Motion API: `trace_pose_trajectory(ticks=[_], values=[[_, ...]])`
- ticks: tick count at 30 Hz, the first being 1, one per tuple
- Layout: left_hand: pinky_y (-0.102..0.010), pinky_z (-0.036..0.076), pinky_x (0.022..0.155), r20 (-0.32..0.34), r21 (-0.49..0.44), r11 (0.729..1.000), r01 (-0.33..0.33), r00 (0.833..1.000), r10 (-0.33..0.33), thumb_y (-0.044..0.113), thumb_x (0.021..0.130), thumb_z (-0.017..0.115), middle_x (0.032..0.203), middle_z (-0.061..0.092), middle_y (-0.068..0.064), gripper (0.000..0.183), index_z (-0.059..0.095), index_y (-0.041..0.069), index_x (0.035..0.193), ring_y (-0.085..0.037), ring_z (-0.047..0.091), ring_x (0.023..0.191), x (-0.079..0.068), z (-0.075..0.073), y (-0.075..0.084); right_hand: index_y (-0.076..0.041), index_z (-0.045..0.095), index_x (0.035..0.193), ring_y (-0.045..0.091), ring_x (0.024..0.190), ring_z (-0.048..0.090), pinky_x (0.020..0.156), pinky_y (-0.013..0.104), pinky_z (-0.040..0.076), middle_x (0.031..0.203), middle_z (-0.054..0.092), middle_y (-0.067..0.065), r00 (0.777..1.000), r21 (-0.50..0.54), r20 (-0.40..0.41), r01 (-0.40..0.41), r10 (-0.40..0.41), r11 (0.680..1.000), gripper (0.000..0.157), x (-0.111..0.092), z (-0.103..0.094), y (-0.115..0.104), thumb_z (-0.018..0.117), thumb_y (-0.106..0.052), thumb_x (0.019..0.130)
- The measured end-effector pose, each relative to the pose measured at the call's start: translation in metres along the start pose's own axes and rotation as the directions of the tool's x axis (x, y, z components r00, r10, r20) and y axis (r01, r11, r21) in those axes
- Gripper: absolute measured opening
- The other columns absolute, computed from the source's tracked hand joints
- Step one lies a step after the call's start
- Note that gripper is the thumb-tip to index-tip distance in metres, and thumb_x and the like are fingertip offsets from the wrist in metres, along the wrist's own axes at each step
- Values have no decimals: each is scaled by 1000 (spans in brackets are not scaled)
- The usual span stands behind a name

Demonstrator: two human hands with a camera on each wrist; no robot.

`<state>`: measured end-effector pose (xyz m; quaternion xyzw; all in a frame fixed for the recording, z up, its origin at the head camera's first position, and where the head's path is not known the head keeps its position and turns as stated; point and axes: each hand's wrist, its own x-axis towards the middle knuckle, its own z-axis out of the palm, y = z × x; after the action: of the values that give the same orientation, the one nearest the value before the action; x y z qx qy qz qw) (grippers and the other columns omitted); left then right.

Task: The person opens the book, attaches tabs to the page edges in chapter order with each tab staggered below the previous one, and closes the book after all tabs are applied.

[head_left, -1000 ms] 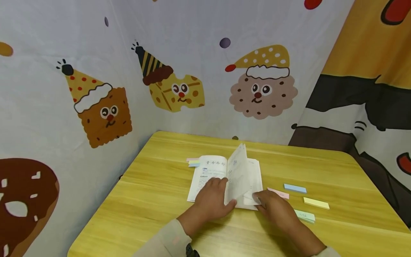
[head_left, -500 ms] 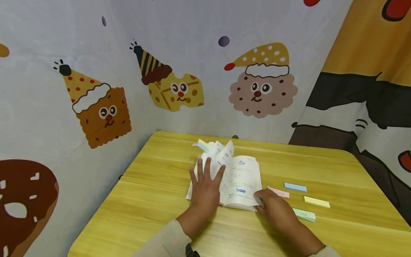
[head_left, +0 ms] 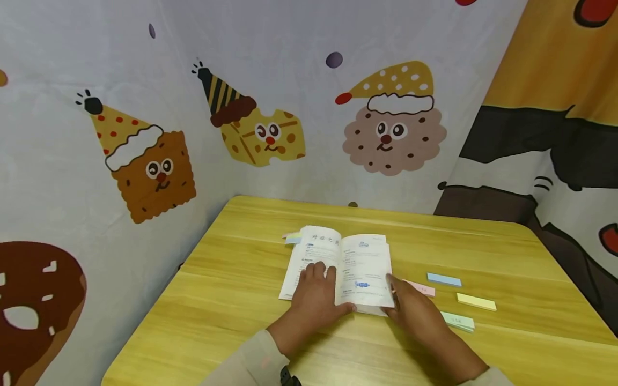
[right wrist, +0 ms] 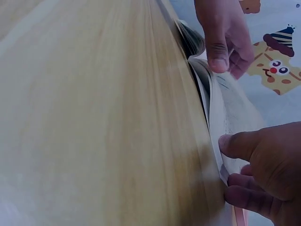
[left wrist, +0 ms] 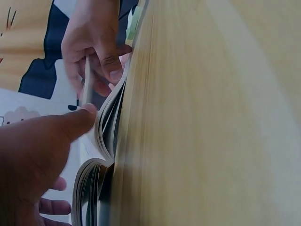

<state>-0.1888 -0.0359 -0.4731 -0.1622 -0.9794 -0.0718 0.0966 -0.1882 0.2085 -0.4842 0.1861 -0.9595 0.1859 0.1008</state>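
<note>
in the head view, the left hand (head_left: 316, 295) rests palm-down on the left page of the open book (head_left: 366, 265), fingers loosely extended, thumb stretched past the gutter along the lower edge. the right hand (head_left: 419, 308) grips the right page's outer edge between thumb and fingers. half a second ago the left hand was spread wide over lifted, fanned leaves; now those leaves lie down, a large printed heading shows, and the coloured tabs (head_left: 292, 239) sit low at the left edge. the right hand has stayed put. thin paper strips, pink (head_left: 422, 288), blue (head_left: 443, 279), yellow (head_left: 476, 301) and green (head_left: 457, 321), lie right of the book on the glossy, wood-grained table (head_left: 207, 284).

in the left wrist view, the left thumb reaches over the layered, curving page edges, the other fingers straight behind it.

in the right wrist view, the right thumb presses the paper from above while the fingers curl at the book's edge; the left thumb points down onto the pages.
</note>
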Motion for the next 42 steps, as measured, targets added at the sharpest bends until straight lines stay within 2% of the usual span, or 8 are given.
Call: trace_pose_trajectory(ticks=[7, 12, 16, 20, 22, 26, 33, 42], values=[[-39, 47, 83, -97, -116, 992, 48, 993, -60, 39, 86, 52, 112, 53, -18, 70, 30, -1, 140, -30, 53, 103, -2, -2, -2, -4, 48, 135, 14, 85, 63, 63, 31, 49, 104, 65, 2, 999, 28, 39, -22, 21, 999, 73, 2, -3, -1, 81, -25, 73], [-31, 48, 52, -254, -163, 977, 139, 951, -177, 35, 88, 61, 107, 54, -18, 85, 10, 4, 148, -26, 58, 85, 0, -1, -6, -11, 69, 110, 19, 96, 61, 81, 39, 49, 104, 67, 1, 994, -45, 81, 83, -79, 996, 38, 0, -5, -2, 77, -28, 77], [-41, 47, 85, -326, -30, 985, 168, 930, -168, 32, 80, 73, 134, 34, -25, 96, 12, 15, 151, -42, 37, 123, 3, 1, -12, -9, 71, 105, 24, 106, 58, 93, 44, 42, 111, 65, 3, 983, -59, 140, 127, -118, 990, 37, -1, -10, -3, 78, -31, 75], [-55, 14, 107, -263, 115, 993, 29, 965, 2, 17, 80, 73, 145, 26, -18, 71, 40, 25, 142, -43, 11, 137, 6, -1, -12, -12, 73, 98, 23, 106, 58, 96, 44, 39, 110, 66, 3, 968, -28, 190, 169, -161, 985, 26, 1, -16, -3, 77, -26, 77], [-50, 13, 109, -188, 150, 982, -118, 971, 145, 10, 82, 69, 141, 37, -9, 51, 55, 28, 129, -37, 20, 137, 6, -2, -10, -13, 73, 95, 21, 104, 60, 96, 44, 40, 107, 67, 4, 963, -23, 187, 203, -195, 979, 17, 2, -17, -3, 73, -19, 79], [-44, 26, 106, -65, 140, 934, -328, 939, 339, 13, 89, 61, 115, 58, 6, 24, 67, 28, 107, -26, 42, 124, 3, -1, -6, -15, 73, 91, 6, 83, 59, 79, 31, 49, 94, 67, -6, 971, -42, 152, 194, -186, 980, 16, 3, -14, -3, 65, -7, 79], [-49, 27, 103, 7, 66, 946, -317, 948, 317, 58, 85, 57, 105, 57, 10, 33, 65, 32, 104, -24, 43, 112, 2, 0, -2, -18, 50, 80, 5, 54, 40, 46, 22, 34, 64, 42, -10, 1000, 16, 23, -16, 16, 1000, 27, 4, -7, -5, 77, -21, 78], [-50, 28, 102, -3, 126, 949, -289, 956, 292, 43, 93, 52, 97, 58, 9, 20, 65, 29, 99, -23, 43, 108, 5, 2, 0, -18, 66, 75, 6, 67, 47, 53, 22, 41, 95, 51, -1, 998, -2, -65, 9, -9, 1000, 20, -2, -1, -7, 75, -36, 79]])
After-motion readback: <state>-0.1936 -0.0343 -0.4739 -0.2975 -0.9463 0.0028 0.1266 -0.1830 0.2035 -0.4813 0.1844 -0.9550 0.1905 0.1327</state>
